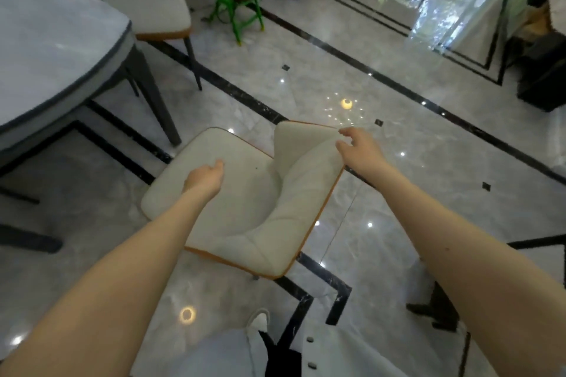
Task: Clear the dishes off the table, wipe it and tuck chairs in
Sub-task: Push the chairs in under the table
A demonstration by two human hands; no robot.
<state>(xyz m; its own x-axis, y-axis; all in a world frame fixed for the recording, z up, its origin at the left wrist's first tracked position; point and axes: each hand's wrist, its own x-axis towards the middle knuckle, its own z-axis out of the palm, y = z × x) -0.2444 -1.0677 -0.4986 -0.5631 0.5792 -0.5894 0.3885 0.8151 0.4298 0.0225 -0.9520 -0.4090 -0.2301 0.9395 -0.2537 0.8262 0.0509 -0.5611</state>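
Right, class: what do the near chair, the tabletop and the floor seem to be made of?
Chair: cream cloth padding, matte and creased, with orange edging that may be leather or plastic.
Tabletop: pale grey veined slab, probably stone or a look-alike, with soft sheen and dark rim.
Floor: polished marble-look tile; it mirrors the lamps.

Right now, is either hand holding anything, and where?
Right hand touches the chair backrest's top edge; whether it grips is unclear. Left hand holds nothing.

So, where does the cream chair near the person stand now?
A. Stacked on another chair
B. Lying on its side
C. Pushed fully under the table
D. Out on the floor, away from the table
D: the cream chair stands upright on the tiles, clear of the table edge, not tucked in.
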